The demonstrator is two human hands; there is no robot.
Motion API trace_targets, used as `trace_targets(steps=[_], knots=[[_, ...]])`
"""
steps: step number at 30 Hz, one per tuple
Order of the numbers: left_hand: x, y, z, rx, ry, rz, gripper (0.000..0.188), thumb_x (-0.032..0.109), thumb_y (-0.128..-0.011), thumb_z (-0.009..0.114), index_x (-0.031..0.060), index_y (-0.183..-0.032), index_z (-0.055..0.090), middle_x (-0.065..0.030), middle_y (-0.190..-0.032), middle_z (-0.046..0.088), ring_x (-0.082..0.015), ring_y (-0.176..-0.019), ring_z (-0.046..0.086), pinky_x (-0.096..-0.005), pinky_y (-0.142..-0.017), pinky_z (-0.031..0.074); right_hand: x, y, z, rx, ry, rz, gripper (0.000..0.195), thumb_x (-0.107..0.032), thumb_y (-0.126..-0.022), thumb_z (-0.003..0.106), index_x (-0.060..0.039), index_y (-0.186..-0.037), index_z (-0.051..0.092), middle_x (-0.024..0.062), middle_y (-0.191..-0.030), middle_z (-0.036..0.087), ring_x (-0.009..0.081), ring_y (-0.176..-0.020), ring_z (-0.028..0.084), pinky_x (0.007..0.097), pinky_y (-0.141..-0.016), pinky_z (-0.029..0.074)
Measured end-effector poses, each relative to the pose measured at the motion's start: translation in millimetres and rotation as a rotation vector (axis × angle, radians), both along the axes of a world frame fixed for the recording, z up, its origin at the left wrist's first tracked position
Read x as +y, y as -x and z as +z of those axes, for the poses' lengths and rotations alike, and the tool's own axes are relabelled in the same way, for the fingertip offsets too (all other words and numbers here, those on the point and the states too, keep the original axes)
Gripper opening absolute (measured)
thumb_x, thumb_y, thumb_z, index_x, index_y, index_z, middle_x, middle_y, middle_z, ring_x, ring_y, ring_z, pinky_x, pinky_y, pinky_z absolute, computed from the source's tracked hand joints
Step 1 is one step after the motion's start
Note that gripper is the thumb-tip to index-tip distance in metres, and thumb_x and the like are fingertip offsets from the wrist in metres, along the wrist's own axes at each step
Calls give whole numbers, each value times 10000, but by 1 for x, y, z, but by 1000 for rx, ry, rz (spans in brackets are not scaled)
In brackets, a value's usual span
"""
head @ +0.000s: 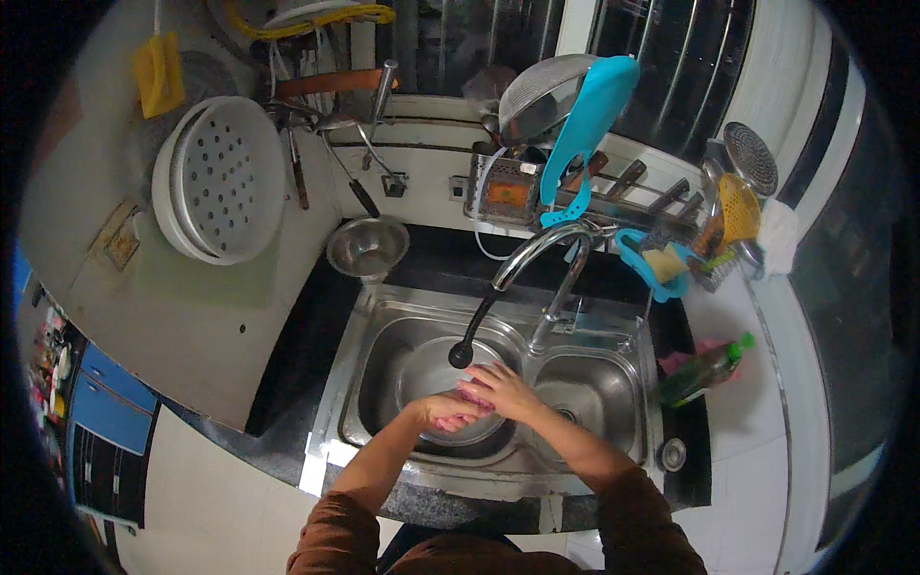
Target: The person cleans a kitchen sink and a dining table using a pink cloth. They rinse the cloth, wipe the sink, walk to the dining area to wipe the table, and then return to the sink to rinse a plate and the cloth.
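Over the larger bowl of a stainless steel double sink [368, 359], my two hands meet below the black spout of the faucet [461, 353]. My left hand [447, 412] holds a small pinkish-red thing [474, 392] from the left, its fingers curled beneath. Laid over the same thing from the upper right is my right hand [503, 390], fingers spread across it. Most of the pinkish thing is hidden, so its kind is unclear. Under my hands, a round metal basin [420, 363] sits in the sink bowl. Whether water runs from the spout cannot be made out.
A steel bowl [367, 248] stands behind the sink's left corner. White perforated steamer trays [228, 180] hang left. Behind the faucet are a utensil basket [503, 188] and knife handles [625, 180]. To the right are a blue sponge holder [636, 248] and a green bottle [701, 374].
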State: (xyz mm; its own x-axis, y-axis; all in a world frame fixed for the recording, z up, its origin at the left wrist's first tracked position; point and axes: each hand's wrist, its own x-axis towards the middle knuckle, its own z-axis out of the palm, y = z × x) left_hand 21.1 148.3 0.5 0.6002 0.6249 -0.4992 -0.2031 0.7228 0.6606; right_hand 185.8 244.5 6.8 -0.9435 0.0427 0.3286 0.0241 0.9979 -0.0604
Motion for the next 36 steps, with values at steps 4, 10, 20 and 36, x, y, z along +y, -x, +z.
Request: trace_targets(steps=[4, 10, 20, 36], knots=[[17, 10, -47, 902, -376, -136, 138, 229, -747, 603, 103, -797, 574, -28, -670, 549, -132, -543, 529, -299, -428, 408, 8, 24, -26, -214, 148, -65, 428, -86, -712, 563, -150, -1129, 488, 72, -1056, 482, 286, -934, 537, 394, -729, 478], [3, -3, -50, 1672, -708, -86, 228, 220, -814, 467, 83, -952, 585, -132, -861, 639, -275, -784, 637, -415, -612, 501, 13, 45, -65, -470, 505, -262, 332, -143, -695, 633, -52, -987, 504, 117, -812, 568, 275, -736, 590, 328, -612, 480], [-14, 14, -64, 681, -229, 516, 148, 216, -802, 523, 104, -897, 512, 24, -580, 496, -120, -422, 460, -279, -367, 361, 4, 10, -20, -71, 896, -213, 768, -123, -661, 700, -74, -1316, 302, 158, -1240, 398, 249, -1086, 474, 395, -884, 417], [8, -8, -17, 1656, -589, -35, 225, 247, -763, 491, 101, -839, 644, -113, -864, 646, -263, -796, 634, -388, -674, 493, -9, 43, -45, -250, 404, -441, 181, -137, -723, 557, -28, -859, 508, 156, -742, 566, 337, -724, 573, 428, -637, 472]])
